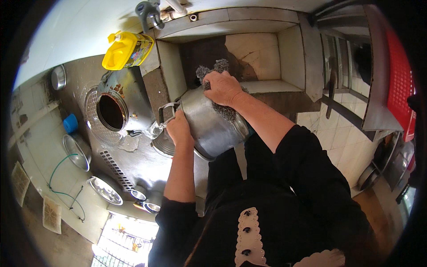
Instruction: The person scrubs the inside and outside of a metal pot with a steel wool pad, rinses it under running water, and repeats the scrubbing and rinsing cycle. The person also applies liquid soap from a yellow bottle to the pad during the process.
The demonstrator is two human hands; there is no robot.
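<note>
A large dull-metal pot (210,123) lies tilted at the edge of a tiled sink basin (290,56), just in front of my body. My left hand (181,128) grips it by the metal loop handle (161,113) at its left end. Bunched in my right hand (223,88) is a grey steel wool scourer (222,65), pressed to the pot's upper side; part of it trails down the wall below my wrist. Left of the pot, a rust-marked metal canister (136,100) lies on its side, its dark round mouth facing left.
A yellow jug (126,51) stands beside the basin, near a grey faucet (148,16). Along the left lie a blue cup (70,123), a metal bowl (76,152), a shiny metal dish (106,190) and a round metal lid (163,145). A red plastic basket (398,80) is at right.
</note>
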